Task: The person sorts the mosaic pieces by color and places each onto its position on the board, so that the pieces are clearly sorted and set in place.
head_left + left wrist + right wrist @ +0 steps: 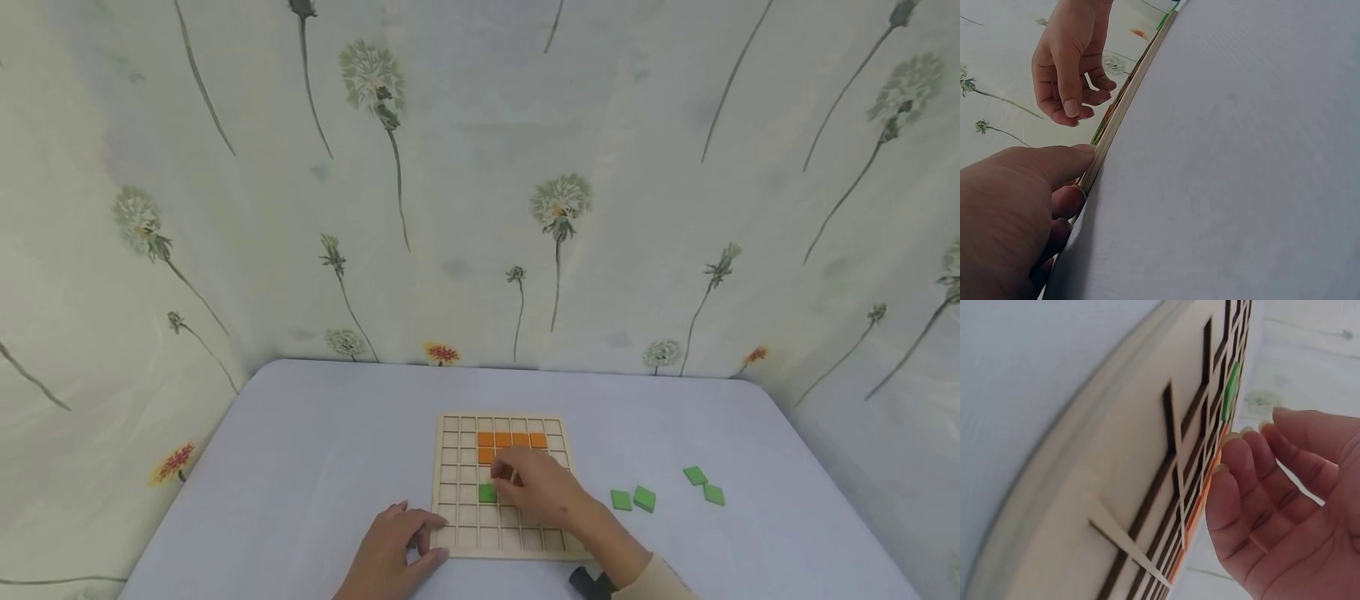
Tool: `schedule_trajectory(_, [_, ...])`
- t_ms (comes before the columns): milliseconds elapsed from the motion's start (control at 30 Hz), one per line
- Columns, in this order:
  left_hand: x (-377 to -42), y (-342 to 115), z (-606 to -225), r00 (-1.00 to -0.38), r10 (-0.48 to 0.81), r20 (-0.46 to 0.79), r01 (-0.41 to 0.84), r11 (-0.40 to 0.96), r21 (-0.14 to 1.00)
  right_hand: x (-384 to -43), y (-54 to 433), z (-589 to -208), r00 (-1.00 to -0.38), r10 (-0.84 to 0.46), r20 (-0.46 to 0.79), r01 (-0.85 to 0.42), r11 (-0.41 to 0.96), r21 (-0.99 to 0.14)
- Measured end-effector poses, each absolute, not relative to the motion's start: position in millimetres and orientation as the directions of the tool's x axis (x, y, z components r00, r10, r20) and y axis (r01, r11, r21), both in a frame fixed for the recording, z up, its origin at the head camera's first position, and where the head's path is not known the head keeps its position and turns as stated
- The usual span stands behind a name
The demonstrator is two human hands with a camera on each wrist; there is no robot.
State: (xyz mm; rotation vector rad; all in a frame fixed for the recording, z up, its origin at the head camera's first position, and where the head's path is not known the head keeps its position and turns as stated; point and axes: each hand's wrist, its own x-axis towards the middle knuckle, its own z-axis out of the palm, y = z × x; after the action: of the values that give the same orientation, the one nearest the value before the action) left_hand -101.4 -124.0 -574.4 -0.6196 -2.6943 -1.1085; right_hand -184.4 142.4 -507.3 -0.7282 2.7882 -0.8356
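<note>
A square wooden grid board (468, 553) lies on the table, several orange tiles (521, 438) set in its upper cells. One green tile (487, 493) sits lower in the grid, beside the right fingertips. My left hand (396, 546) grips the board's lower left corner; its thumb and curled fingers meet the edge in the left wrist view. My right hand (542, 490) hovers over the middle of the board, hiding some cells. Its fingers (1238, 465) bend loosely, the thumb stands apart from them, and nothing shows between them in the right wrist view.
Right of the board lie several loose green tiles, a pair near it (621, 500) and others (695, 476) farther off. A black object (583, 582) is partly hidden by the right forearm at the front. A floral cloth (465, 208) hangs behind the table (330, 442).
</note>
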Motion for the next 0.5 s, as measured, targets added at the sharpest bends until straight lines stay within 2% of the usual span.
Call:
schedule_trajectory(267, [-101, -124, -574, -0.904, 0.307, 0.298, 0.428, 0.640, 0.639, -184, 154, -500, -0.866, -0.499, 0.031, -0.436, 0.723, -0.536])
schedule_trajectory(500, [-100, -123, -574, -0.904, 0.305, 0.300, 0.428, 0.634, 0.644, -185, 167, -497, -0.885, -0.465, 0.028, -0.406, 0.739, -0.538])
